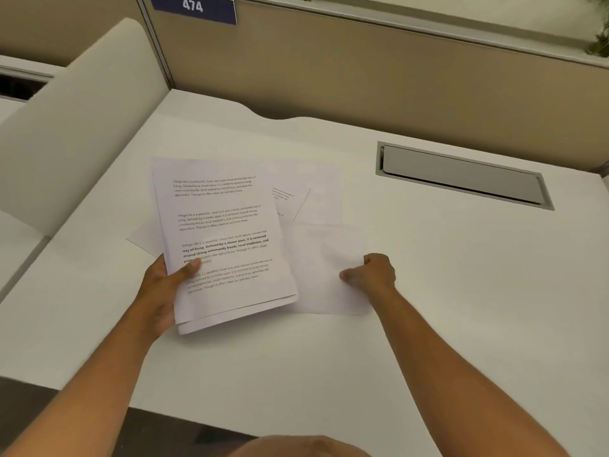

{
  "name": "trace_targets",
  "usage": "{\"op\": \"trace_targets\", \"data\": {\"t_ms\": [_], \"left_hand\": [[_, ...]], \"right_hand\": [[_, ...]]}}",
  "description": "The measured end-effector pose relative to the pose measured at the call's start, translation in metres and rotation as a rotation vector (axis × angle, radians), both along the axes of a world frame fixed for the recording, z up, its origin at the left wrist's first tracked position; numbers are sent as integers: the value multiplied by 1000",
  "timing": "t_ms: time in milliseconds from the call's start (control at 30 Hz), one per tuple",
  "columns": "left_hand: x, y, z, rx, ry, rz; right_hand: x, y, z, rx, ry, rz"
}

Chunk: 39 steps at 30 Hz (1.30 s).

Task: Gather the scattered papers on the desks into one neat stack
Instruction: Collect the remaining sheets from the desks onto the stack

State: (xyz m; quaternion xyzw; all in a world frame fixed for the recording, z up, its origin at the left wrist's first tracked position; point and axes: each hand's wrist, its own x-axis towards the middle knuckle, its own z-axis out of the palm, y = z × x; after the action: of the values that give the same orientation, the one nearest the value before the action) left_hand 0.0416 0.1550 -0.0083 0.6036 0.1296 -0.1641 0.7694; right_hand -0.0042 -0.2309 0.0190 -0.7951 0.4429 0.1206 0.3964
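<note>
fanning printed stack in left hand, bottom edges uneven

Printed stack tilted above loose desk sheets

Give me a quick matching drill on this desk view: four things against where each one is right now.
Things:
1. stack of printed pages
2. blank sheet
3. grey cable hatch
4. blue 474 sign

Places:
A. set into the desktop, far right
B. held in the left hand
C. on the partition, top left
D. flat on the desk, pinched at its right edge by the right hand

Pairs: 1-B, 2-D, 3-A, 4-C
</note>
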Motion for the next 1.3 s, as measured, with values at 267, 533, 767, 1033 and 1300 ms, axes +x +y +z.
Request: {"op": "trace_targets", "data": {"t_ms": [267, 533, 767, 1033, 1300], "left_hand": [[-7, -9, 7, -4, -11, 66], [-12, -7, 11, -28, -50, 123], [-21, 19, 19, -40, -92, 162], [-23, 60, 29, 4, -92, 165], [-4, 90, 18, 21, -67, 122]], "right_hand": [[-5, -63, 69, 159, -531, -90], [-6, -61, 133, -699, -1132, 404], [-24, -24, 16, -678, -825, 933], [-34, 13, -41, -591, -663, 1257], [-14, 22, -25, -368, -503, 497]]}}
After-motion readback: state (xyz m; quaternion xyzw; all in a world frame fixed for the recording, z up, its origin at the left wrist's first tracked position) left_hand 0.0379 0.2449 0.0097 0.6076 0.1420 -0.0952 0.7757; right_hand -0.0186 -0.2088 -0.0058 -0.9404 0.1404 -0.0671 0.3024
